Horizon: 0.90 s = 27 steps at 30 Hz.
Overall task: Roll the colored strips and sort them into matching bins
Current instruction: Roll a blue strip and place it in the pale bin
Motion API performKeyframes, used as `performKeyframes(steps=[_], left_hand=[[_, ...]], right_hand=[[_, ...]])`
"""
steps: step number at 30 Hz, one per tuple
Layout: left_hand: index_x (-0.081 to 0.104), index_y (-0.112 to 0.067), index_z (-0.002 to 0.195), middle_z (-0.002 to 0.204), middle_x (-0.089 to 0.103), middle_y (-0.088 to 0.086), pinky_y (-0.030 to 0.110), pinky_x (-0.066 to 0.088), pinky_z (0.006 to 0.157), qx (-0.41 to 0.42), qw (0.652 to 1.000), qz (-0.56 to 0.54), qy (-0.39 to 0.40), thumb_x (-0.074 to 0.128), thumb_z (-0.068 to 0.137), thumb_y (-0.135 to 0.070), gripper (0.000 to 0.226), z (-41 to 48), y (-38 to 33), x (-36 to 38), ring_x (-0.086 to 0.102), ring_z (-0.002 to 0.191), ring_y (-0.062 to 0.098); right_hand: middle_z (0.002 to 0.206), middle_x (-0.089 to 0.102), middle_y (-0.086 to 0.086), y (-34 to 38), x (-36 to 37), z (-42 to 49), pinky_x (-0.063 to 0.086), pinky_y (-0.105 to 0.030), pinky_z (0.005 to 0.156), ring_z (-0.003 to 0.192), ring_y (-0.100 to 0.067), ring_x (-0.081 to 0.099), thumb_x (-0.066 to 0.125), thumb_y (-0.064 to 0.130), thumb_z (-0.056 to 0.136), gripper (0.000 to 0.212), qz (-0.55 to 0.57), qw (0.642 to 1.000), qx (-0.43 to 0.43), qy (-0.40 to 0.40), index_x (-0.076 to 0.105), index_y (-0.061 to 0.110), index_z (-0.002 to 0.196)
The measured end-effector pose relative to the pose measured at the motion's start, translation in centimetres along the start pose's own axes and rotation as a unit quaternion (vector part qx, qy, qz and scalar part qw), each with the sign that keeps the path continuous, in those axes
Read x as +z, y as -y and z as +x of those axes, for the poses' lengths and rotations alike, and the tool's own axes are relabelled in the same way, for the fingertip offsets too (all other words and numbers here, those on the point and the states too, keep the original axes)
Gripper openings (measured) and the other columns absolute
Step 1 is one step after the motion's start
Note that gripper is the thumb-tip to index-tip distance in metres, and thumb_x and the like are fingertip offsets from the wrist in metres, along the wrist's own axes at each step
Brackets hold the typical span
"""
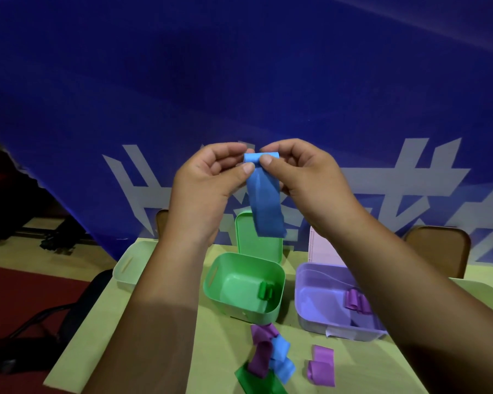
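Fingers: thumb and forefinger of both hands pinch the top end of a soft blue fabric strip [265,206]. The left hand's fingers [248,167] and the right hand's fingers [266,160] sit side by side on a small curl there.
Left hand [208,177]: curled round the curl's left end, raised above the bins.
Right hand [305,172]: curled round the right end, at the same height.
Blue strip: in the air between the hands. Only the top is rolled, and the rest hangs straight down in front of the upright green plastic lid [256,243].
Step in hand: rolling, only just begun (most of the length is loose).
Next move: probably winding the curl downward with both thumbs, keeping the edges level so the roll does not cone, then dropping it in the blue bin.
Blue bin: I cannot tell which it is. A pale plastic bin [128,265] stands at the left, half hidden by the forearm.
Green plastic bin [211,277]: below the hands, holding one green roll [265,290].
Lilac plastic bin [310,297]: to its right, holding purple rolls [356,301].
Yellow-green worktop [217,345]: carries a heap of loose purple, blue and green strips [271,356] near the front edge, with one purple strip [320,365] just beside it.
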<state>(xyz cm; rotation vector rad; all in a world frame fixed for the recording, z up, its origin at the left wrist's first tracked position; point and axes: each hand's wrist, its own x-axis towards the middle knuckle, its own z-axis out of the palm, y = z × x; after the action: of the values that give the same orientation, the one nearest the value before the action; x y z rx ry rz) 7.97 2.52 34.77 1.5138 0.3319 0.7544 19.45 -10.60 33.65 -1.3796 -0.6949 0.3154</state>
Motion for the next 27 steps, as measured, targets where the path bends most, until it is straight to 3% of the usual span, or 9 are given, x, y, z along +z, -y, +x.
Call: performKeyframes(steps=[3, 9, 12, 15, 17, 20, 27], left_hand=[[0.074, -0.009, 0.125, 0.115, 0.081, 0.012, 0.044, 0.062, 0.102, -0.028, 1.0, -0.006, 0.001, 0.078, 0.096, -0.004, 0.03, -0.33, 0.0, -0.01, 0.077, 0.113, 0.031], [0.079, -0.011, 0.117, 0.106, 0.082, 0.012, 0.056, 0.061, 0.102, -0.047, 0.999, 0.016, -0.007, 0.079, 0.098, -0.015, 0.019, -0.44, 0.03, 0.22, 0.077, 0.108, 0.038], [0.08, -0.014, 0.117, 0.106, 0.082, 0.008, 0.046, 0.065, 0.095, -0.034, 0.999, 0.036, -0.011, 0.078, 0.097, -0.01, 0.02, -0.28, 0.24, 0.11, 0.079, 0.103, 0.029], [0.08, -0.014, 0.118, 0.103, 0.082, 0.004, 0.029, 0.061, 0.086, -0.022, 0.999, 0.039, -0.006, 0.078, 0.096, -0.004, 0.024, -0.29, 0.24, -0.02, 0.078, 0.097, 0.016], [0.08, -0.014, 0.119, 0.101, 0.081, 0.001, 0.026, 0.06, 0.086, -0.013, 0.999, 0.043, -0.004, 0.078, 0.095, -0.002, 0.027, -0.34, 0.18, -0.15, 0.076, 0.097, 0.013], [0.079, -0.012, 0.121, 0.108, 0.081, 0.005, 0.029, 0.062, 0.092, -0.01, 0.999, 0.04, 0.0, 0.077, 0.094, 0.002, 0.03, -0.4, 0.29, -0.22, 0.076, 0.103, 0.016], [0.076, -0.01, 0.124, 0.115, 0.081, 0.012, 0.05, 0.061, 0.104, -0.053, 0.999, 0.003, 0.009, 0.078, 0.097, -0.009, 0.027, -0.79, 0.3, -0.25, 0.077, 0.113, 0.032]], right_hand=[[0.084, 0.066, -0.002, 0.1, -0.24, -0.2, 0.049, -0.025, 0.067, 0.076, -0.009, 0.061, 0.076, 0.015, 0.099, 0.014, -0.009, 1.0, -0.001, 0.001, 0.075, 0.016, 0.113], [0.091, 0.075, 0.003, -0.12, -0.43, -0.51, 0.055, -0.022, 0.076, 0.085, -0.005, 0.07, 0.077, 0.008, 0.097, 0.02, -0.011, 1.0, -0.009, 0.007, 0.074, 0.015, 0.115], [0.091, 0.075, 0.005, -0.18, -0.4, -0.6, 0.054, -0.021, 0.076, 0.085, -0.003, 0.069, 0.078, 0.009, 0.096, 0.022, -0.007, 1.0, -0.003, 0.013, 0.074, 0.016, 0.116], [0.099, 0.077, -0.002, -0.23, -0.34, -0.53, 0.062, -0.043, 0.089, 0.095, -0.015, 0.073, 0.077, 0.03, 0.098, 0.014, -0.008, 1.0, 0.011, 0.007, 0.077, 0.024, 0.111], [0.099, 0.078, 0.0, -0.26, -0.28, -0.47, 0.063, -0.044, 0.091, 0.094, -0.017, 0.074, 0.074, 0.037, 0.1, 0.015, -0.016, 1.0, 0.015, 0.0, 0.079, 0.023, 0.107], [0.086, 0.073, 0.003, -0.26, -0.21, -0.47, 0.056, -0.038, 0.079, 0.077, -0.008, 0.063, 0.072, 0.03, 0.103, 0.013, -0.021, 1.0, 0.014, -0.003, 0.079, 0.02, 0.106], [0.09, 0.074, -0.003, -0.39, -0.38, -0.55, 0.051, -0.028, 0.074, 0.08, -0.005, 0.064, 0.075, 0.022, 0.1, 0.01, -0.029, 1.0, -0.009, -0.008, 0.078, 0.024, 0.11]])
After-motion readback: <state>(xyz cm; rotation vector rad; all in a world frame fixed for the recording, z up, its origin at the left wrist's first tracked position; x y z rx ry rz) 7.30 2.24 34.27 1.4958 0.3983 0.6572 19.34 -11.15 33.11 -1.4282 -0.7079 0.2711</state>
